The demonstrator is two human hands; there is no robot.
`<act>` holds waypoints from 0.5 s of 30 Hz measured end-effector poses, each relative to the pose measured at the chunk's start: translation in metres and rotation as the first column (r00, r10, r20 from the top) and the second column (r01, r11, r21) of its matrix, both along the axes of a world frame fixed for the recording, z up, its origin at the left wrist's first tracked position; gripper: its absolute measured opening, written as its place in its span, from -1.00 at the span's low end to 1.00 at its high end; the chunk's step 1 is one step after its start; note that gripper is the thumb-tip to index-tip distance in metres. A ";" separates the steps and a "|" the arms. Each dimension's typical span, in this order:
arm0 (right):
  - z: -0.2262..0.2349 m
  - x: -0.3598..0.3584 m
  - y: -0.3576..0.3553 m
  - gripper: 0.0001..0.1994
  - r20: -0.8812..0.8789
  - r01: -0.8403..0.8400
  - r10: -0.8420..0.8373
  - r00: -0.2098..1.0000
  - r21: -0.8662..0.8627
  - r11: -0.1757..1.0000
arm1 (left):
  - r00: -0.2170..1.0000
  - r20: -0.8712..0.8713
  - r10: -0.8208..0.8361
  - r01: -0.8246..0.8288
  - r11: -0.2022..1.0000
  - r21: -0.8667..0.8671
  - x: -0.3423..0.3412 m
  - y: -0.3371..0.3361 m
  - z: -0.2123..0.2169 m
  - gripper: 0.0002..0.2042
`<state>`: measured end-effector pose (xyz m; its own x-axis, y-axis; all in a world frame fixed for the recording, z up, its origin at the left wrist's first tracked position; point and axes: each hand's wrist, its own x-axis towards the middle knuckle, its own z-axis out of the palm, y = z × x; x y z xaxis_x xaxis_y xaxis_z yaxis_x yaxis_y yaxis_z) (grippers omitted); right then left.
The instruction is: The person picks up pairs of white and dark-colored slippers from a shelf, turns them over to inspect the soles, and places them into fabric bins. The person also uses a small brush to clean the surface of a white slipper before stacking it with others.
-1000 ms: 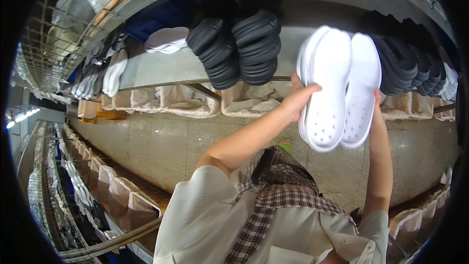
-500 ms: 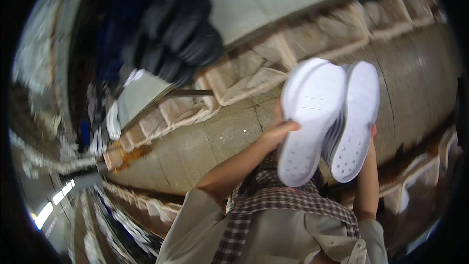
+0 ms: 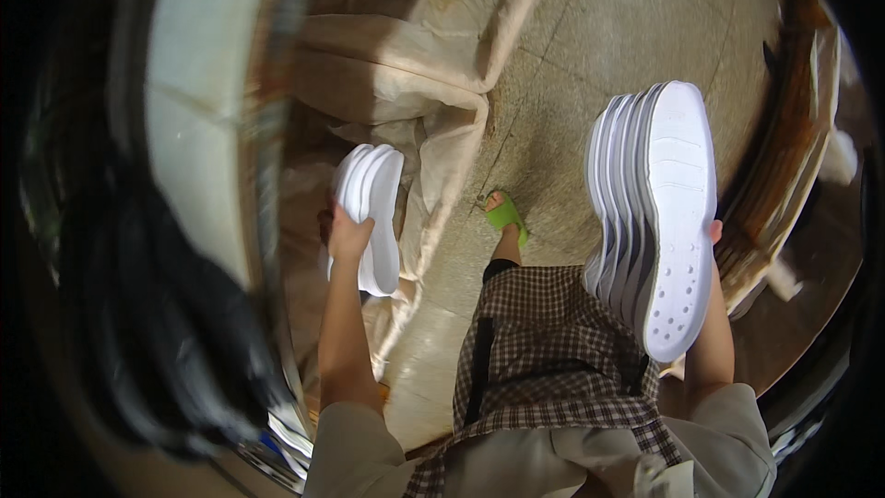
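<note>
Fingers of the left hand [image 3: 348, 236] are curled shut around the lower edge of a small stack of white foam clog shoes [image 3: 371, 218], soles turned toward the camera. That grip is closed on the stack, holding it upright over the open mouth of a large beige cloth sack [image 3: 406, 83] that stands at the person's left; the shoes hang just inside the sack's rim, apart from the cloth as far as can be seen.

The right hand [image 3: 714, 232] is mostly hidden behind a taller stack of white foam clog shoes with dotted soles [image 3: 659, 217]. Only a bit of finger shows at the stack's right edge, so this grip is closed on the stack, though how the fingers wrap cannot be told. This stack is held raised at the person's right, over the speckled stone floor [image 3: 590, 55], well apart from the smaller stack.

Between the two arms lies a checked brown-and-white skirt [image 3: 553, 341], and below it one foot wears a bright green slipper [image 3: 505, 215] on the floor, beside the sack's edge. A blurred dark mass [image 3: 138, 314] fills the left side.
</note>
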<state>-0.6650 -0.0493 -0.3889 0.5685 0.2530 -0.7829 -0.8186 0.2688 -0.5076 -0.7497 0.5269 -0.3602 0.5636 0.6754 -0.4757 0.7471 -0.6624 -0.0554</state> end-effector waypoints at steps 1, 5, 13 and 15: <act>-0.001 -0.012 -0.004 0.17 -0.031 0.028 -0.028 0.999 -0.005 1.000 | 0.993 -0.099 -0.064 0.064 0.998 0.002 0.019 0.000 -0.015 0.03; 0.000 -0.053 -0.018 0.18 -0.166 0.106 -0.108 0.980 -0.021 0.994 | 0.886 -0.173 -0.429 0.450 0.887 0.104 0.088 -0.015 -0.065 0.04; 0.008 -0.069 -0.028 0.20 -0.313 0.075 -0.074 0.947 -0.008 0.997 | 0.770 0.010 -0.638 0.579 0.706 0.408 0.101 -0.046 -0.184 -0.09; 0.009 -0.062 -0.025 0.21 -0.332 0.049 -0.040 0.942 0.020 0.999 | 0.753 -0.346 -0.560 0.627 0.770 0.119 0.098 -0.047 -0.192 -0.09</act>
